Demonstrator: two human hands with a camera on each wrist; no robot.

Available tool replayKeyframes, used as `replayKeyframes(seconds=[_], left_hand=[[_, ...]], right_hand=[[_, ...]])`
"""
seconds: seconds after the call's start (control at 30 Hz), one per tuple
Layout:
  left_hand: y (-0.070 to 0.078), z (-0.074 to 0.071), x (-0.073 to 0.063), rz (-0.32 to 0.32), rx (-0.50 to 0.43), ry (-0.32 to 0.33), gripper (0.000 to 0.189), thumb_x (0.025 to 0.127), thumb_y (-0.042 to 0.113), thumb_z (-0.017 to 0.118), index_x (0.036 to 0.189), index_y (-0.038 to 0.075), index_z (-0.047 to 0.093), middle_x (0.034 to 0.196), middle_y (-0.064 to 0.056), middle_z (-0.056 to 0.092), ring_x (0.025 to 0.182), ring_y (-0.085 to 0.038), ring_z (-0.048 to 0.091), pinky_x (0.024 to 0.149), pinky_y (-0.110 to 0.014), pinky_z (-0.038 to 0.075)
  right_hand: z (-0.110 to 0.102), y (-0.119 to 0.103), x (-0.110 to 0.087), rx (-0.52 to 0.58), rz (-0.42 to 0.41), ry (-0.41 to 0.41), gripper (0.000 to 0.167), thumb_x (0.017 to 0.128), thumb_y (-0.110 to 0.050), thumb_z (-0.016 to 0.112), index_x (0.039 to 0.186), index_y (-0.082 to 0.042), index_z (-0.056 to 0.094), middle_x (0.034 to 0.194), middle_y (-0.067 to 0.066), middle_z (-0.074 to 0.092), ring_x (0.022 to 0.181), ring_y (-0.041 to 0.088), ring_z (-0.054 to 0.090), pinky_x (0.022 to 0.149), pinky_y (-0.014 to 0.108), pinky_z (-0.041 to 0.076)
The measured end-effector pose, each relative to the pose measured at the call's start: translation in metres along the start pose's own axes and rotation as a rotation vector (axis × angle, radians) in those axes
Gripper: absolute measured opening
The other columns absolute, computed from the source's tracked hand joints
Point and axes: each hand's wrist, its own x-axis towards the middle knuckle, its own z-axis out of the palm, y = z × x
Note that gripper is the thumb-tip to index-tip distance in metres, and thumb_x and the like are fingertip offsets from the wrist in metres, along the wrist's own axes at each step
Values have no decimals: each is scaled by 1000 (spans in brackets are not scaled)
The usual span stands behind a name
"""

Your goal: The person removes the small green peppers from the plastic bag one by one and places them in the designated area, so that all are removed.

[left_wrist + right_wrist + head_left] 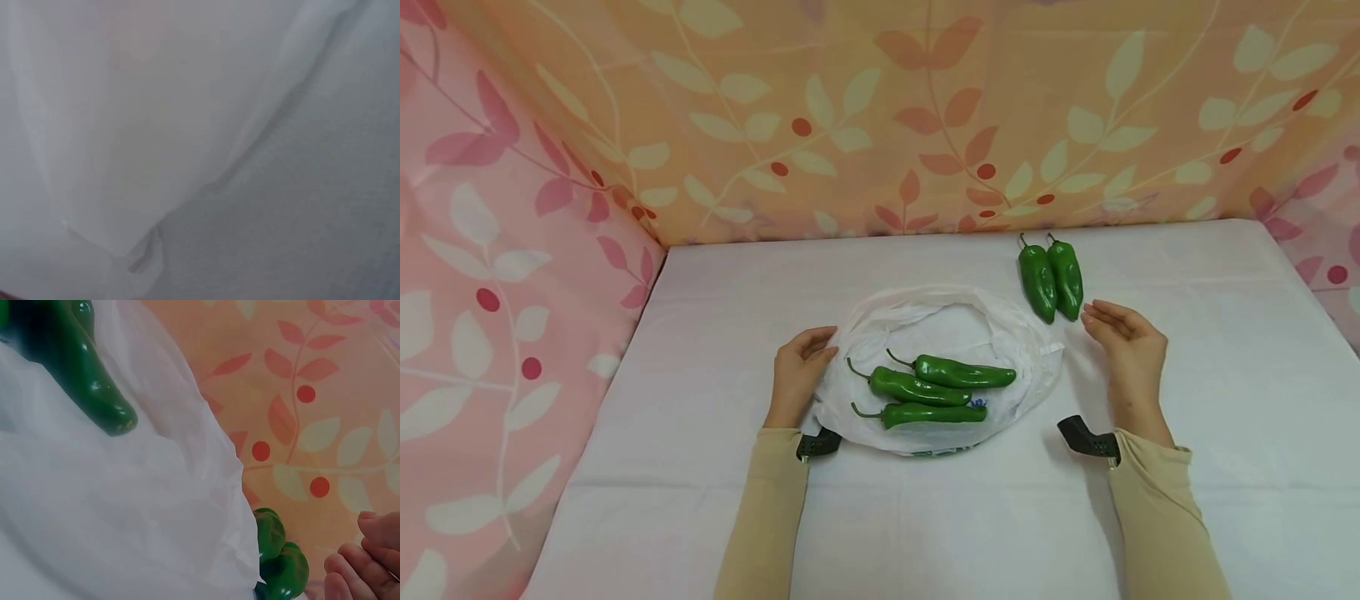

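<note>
A white plastic bag (1033, 392) lies with its mouth spread wide on the table. Three long green peppers (936, 414) rest inside, stems pointing left; one pepper's tip (106, 403) shows in the right wrist view. At the bag's left rim, my left hand (796, 375) pinches the plastic between thumb and fingers. My right hand (1129, 354) hovers right of the bag, fingers loosely bent and holding nothing. Just beyond its fingertips, two more green peppers (1037, 283) lie side by side. Blurred white plastic (137, 125) fills much of the left wrist view.
A white cloth (880, 533) covers the table. Patterned floral fabric (850, 108) hangs behind the table and along both sides. Black wrist mounts (1086, 437) stick out from the beige sleeves (1157, 517).
</note>
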Motion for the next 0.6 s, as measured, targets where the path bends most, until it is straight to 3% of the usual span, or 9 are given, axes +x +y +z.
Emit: replayKeyframes(seconds=[0.2, 0.6], left_hand=[[-5, 1, 2, 5, -2, 10, 29, 85, 0, 68, 114, 3, 66, 112, -16, 65, 103, -23, 63, 86, -24, 48], [-4, 1, 1, 3, -6, 6, 28, 86, 2, 68, 114, 4, 67, 111, -12, 66, 102, -19, 63, 88, -25, 48]], right_hand=[[4, -1, -10, -23, -32, -130, 27, 80, 11, 67, 108, 10, 64, 87, 1, 71, 81, 9, 67, 74, 15, 50], [3, 6, -26, -161, -99, -363, 30, 82, 3, 70, 110, 12, 63, 93, -4, 71, 86, 4, 66, 76, 13, 49]])
